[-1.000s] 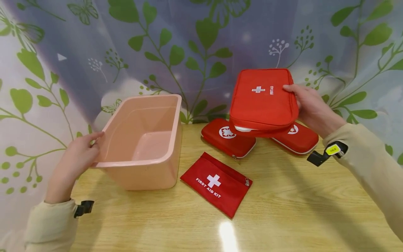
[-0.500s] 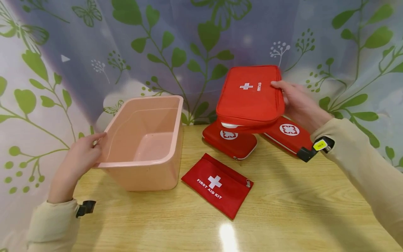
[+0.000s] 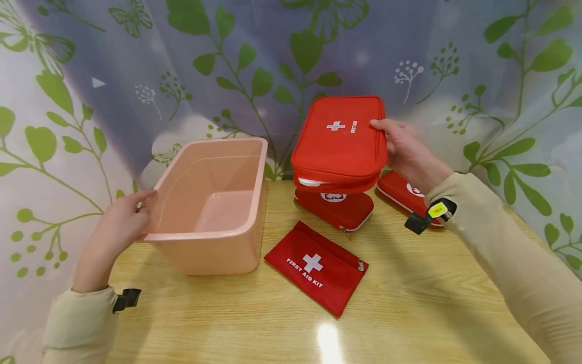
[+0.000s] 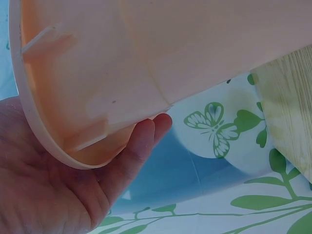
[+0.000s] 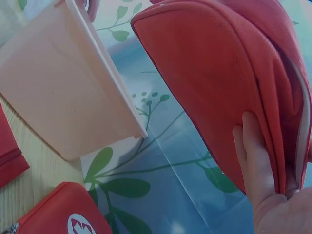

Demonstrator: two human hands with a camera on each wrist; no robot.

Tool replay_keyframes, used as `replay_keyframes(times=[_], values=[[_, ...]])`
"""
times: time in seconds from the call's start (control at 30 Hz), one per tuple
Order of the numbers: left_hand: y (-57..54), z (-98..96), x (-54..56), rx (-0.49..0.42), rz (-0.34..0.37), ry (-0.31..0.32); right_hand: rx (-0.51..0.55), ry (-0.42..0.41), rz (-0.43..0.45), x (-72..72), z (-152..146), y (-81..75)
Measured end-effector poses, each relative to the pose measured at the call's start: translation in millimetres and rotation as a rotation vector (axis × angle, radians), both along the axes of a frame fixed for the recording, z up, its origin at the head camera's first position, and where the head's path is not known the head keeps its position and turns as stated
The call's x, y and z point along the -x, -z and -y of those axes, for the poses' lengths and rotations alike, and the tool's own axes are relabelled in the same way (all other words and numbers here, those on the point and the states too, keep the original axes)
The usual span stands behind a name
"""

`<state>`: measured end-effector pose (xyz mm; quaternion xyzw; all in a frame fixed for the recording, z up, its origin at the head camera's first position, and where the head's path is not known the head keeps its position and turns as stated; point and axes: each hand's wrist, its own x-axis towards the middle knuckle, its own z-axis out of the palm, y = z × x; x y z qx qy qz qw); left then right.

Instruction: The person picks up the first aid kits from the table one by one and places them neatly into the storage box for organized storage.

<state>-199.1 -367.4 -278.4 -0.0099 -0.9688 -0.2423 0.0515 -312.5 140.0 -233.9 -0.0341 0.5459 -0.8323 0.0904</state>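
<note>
Leftward since the earlier frame, our right hand point(image 3: 406, 149) has carried the red first aid bag point(image 3: 338, 144), pinching its right edge; our left hand point(image 3: 118, 222) pinches the tub point(image 3: 209, 258) by its left rim. Raised above the desk point(image 3: 204, 323), the bag partly hides a red case point(image 3: 347, 210). We judge it soft and fairly light, steadiest gripped along its seamed edge.

that tub point(image 3: 218, 255) on the frame's left looks smooth plastic, the bag point(image 3: 338, 146) matt cloth, the table point(image 3: 218, 321) glossy wood.

The table point(image 3: 218, 318) has a pouch point(image 3: 306, 273) lying flat; from that, there's a bin point(image 3: 206, 255) at ten o'clock, one case point(image 3: 336, 210) at one, a second case point(image 3: 398, 191) at two.
</note>
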Motion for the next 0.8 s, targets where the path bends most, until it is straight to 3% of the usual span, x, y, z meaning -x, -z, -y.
replay_keyframes(times=[0.8], values=[[1.0, 0.4, 0.8, -0.011, 0.007, -0.013, -0.008, -0.004, -0.018, 6.5, 39, 2.6]])
